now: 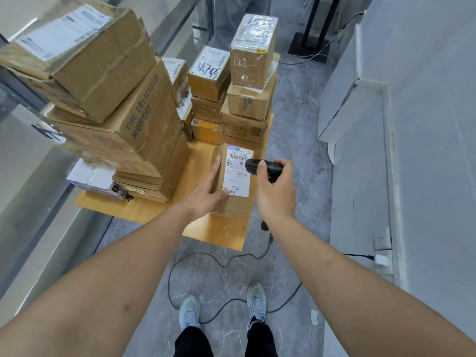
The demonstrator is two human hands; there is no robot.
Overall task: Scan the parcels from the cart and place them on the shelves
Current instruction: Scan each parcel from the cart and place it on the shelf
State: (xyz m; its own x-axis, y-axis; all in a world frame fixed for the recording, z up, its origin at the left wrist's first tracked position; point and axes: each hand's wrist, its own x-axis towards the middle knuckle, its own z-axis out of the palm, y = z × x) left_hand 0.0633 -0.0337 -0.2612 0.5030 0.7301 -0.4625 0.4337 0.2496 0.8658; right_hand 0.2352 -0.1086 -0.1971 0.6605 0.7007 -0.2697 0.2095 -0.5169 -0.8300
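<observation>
Left hand (206, 191) w/ fingers straight, thumb across, holds box (233, 181) upright on cart (213, 228). Right hand (277, 188) just right of it, curled round scanner (260, 168) aimed at label (238, 172).

A parcel depot or courier pickup station, by the look of it — taped cardboard boxes (121, 99) with printed shipping labels (237, 173) are stacked high on a wooden cart deck (154, 210). A corded black barcode scanner (260, 168) is out over grey marble-look floor tiles (296, 130) — plain white walls (425, 124) close by.
</observation>
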